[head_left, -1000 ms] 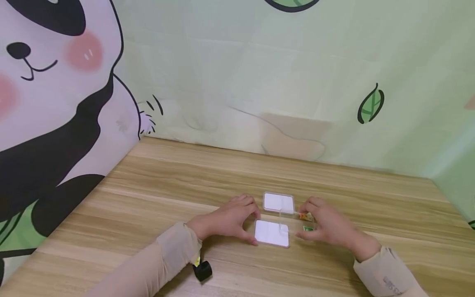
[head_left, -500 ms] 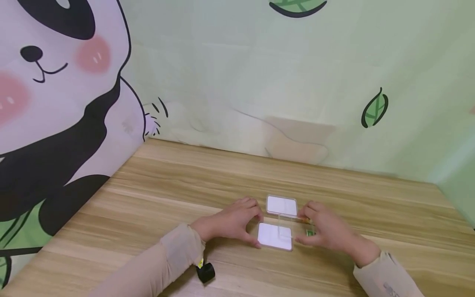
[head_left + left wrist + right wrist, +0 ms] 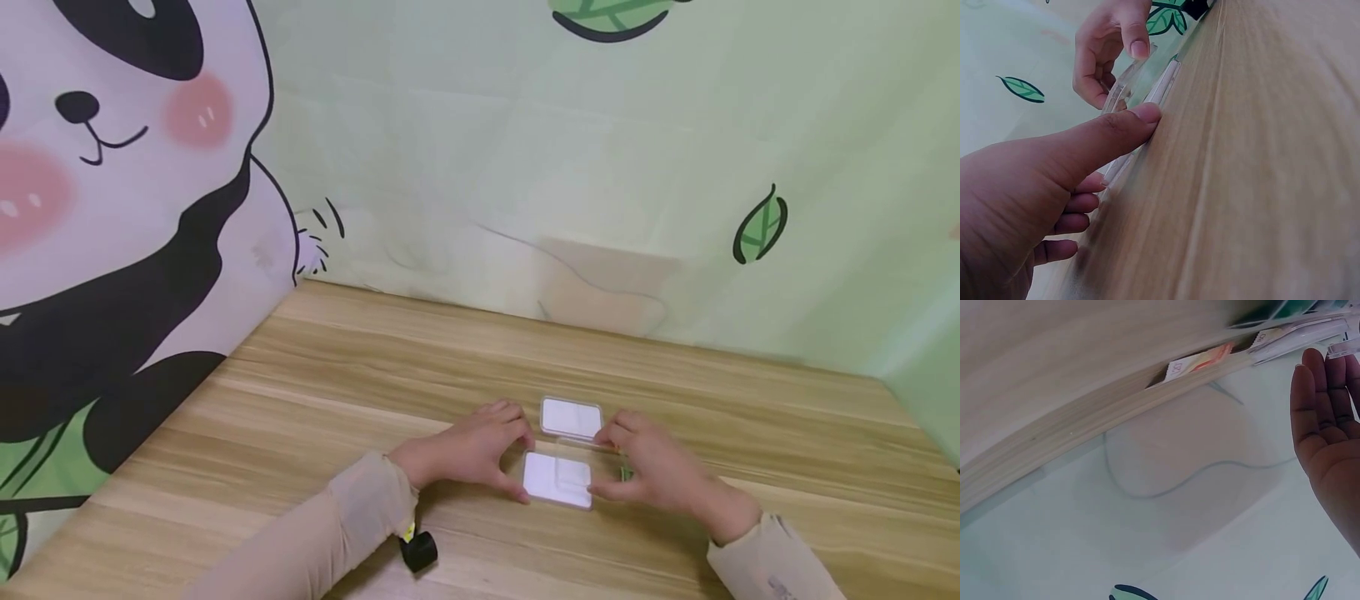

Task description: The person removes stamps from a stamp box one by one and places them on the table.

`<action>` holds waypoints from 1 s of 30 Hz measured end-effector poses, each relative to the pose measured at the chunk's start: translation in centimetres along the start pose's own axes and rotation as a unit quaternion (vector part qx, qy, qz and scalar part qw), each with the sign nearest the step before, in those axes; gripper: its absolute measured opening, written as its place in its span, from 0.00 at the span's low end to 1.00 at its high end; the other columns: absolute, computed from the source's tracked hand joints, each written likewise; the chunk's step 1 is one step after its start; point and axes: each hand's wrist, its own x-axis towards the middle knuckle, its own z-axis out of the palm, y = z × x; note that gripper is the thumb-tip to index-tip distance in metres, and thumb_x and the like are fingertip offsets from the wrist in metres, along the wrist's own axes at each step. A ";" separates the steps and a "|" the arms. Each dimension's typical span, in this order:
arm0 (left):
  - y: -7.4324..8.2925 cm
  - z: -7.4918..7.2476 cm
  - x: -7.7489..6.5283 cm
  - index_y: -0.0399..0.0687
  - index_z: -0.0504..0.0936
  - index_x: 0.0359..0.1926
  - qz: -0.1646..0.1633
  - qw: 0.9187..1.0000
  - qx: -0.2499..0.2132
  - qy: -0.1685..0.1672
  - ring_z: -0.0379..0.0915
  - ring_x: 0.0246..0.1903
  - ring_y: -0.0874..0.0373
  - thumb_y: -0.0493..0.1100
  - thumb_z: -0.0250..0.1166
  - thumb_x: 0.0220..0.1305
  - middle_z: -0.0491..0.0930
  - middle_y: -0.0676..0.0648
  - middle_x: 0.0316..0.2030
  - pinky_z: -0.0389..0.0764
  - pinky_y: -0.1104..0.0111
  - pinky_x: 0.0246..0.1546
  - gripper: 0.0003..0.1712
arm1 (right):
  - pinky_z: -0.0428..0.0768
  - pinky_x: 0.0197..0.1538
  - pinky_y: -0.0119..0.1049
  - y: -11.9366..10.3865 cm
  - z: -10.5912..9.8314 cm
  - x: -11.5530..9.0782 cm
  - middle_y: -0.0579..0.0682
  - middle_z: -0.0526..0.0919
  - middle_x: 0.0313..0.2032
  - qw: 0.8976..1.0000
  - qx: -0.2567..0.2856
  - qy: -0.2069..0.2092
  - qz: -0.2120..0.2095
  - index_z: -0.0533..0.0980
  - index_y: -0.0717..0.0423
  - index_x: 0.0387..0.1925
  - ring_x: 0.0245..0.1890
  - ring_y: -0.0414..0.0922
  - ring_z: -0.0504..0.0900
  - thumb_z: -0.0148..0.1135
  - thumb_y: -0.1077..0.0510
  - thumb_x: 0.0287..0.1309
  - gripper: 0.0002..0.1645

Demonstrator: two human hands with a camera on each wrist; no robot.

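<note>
In the head view, a clear flat case with a white insert [image 3: 543, 477] lies on the wooden table. My left hand [image 3: 476, 446] grips its left end, thumb at the near corner and fingertips at the far one. My right hand [image 3: 660, 462] holds a clear plastic lid [image 3: 1124, 84] by its opposite edges. The lid overlaps the right half of the case in the head view, and the left wrist view shows it tilted above the insert. Just behind lies a second clear case with a white insert [image 3: 572, 417].
Small stamps lie on the table by my right hand: an orange one [image 3: 1200, 361] and a green one [image 3: 626, 468], mostly hidden. A black wrist camera [image 3: 418, 552] hangs below my left cuff. A printed cloth wall [image 3: 450, 150] closes off the back.
My right hand has moved left with the lid, which now covers more of the near case in the head view. My left hand keeps its grip; the head view has shifted slightly.
</note>
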 end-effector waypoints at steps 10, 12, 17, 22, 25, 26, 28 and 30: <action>0.1 -0.2 0.0 0.54 0.76 0.46 0.001 1.000 -0.008 -0.002 0.64 0.51 0.61 0.65 0.73 0.45 0.72 0.55 0.47 0.65 0.66 0.61 0.33 | 0.78 0.39 0.35 -0.5 0.4 0.4 0.45 0.78 0.37 1.000 0.014 -0.013 -0.006 0.78 0.57 0.38 0.35 0.39 0.76 0.73 0.42 0.41 0.28; 0.1 -0.2 0.0 0.54 0.76 0.46 0.001 1.000 -0.006 -0.002 0.64 0.52 0.61 0.66 0.73 0.45 0.72 0.55 0.47 0.65 0.66 0.62 0.33 | 0.78 0.39 0.36 -0.7 0.4 0.5 0.45 0.78 0.38 1.000 0.011 -0.017 -0.005 0.78 0.57 0.38 0.35 0.39 0.77 0.73 0.41 0.41 0.28; 0.1 -0.1 0.0 0.53 0.76 0.46 -0.001 1.000 -0.002 -0.002 0.64 0.51 0.61 0.66 0.73 0.45 0.73 0.55 0.47 0.65 0.66 0.62 0.33 | 0.80 0.42 0.37 -1.0 0.4 0.7 0.46 0.79 0.39 1.000 0.010 -0.022 -0.009 0.78 0.57 0.38 0.38 0.41 0.79 0.73 0.41 0.42 0.28; 0.1 -0.1 0.0 0.53 0.76 0.46 -0.002 1.000 -0.001 -0.002 0.64 0.51 0.61 0.65 0.73 0.44 0.73 0.55 0.47 0.66 0.67 0.61 0.33 | 0.80 0.45 0.39 -1.4 0.5 0.8 0.47 0.80 0.40 0.999 0.014 -0.034 -0.006 0.78 0.58 0.39 0.40 0.42 0.80 0.71 0.39 0.44 0.30; 0.1 0.0 0.0 0.54 0.76 0.46 -0.002 1.000 -0.002 -0.001 0.64 0.51 0.62 0.65 0.73 0.44 0.73 0.55 0.47 0.66 0.67 0.60 0.33 | 0.80 0.44 0.38 -1.6 0.6 0.9 0.47 0.79 0.40 0.999 0.018 -0.040 -0.004 0.78 0.59 0.39 0.40 0.42 0.79 0.70 0.38 0.45 0.30; 0.1 0.0 0.0 0.54 0.76 0.46 -0.001 1.000 -0.002 0.000 0.64 0.51 0.62 0.65 0.73 0.44 0.73 0.55 0.47 0.66 0.67 0.60 0.33 | 0.80 0.43 0.37 -1.6 0.6 0.9 0.47 0.79 0.40 0.999 0.019 -0.040 -0.004 0.78 0.59 0.39 0.39 0.41 0.79 0.70 0.38 0.45 0.30; 0.1 0.0 0.0 0.53 0.76 0.46 0.001 1.000 -0.001 0.002 0.64 0.51 0.61 0.65 0.74 0.44 0.73 0.55 0.47 0.66 0.67 0.60 0.33 | 0.80 0.42 0.36 -1.7 0.6 1.0 0.47 0.79 0.39 0.999 0.020 -0.039 -0.006 0.78 0.59 0.39 0.38 0.40 0.78 0.70 0.39 0.45 0.30; 0.1 0.0 0.0 0.53 0.76 0.46 0.002 1.000 0.000 0.003 0.65 0.51 0.61 0.65 0.74 0.44 0.73 0.55 0.47 0.66 0.67 0.61 0.33 | 0.79 0.42 0.36 -1.9 0.7 1.0 0.47 0.79 0.39 0.999 0.020 -0.041 -0.004 0.78 0.58 0.39 0.38 0.39 0.77 0.70 0.38 0.45 0.30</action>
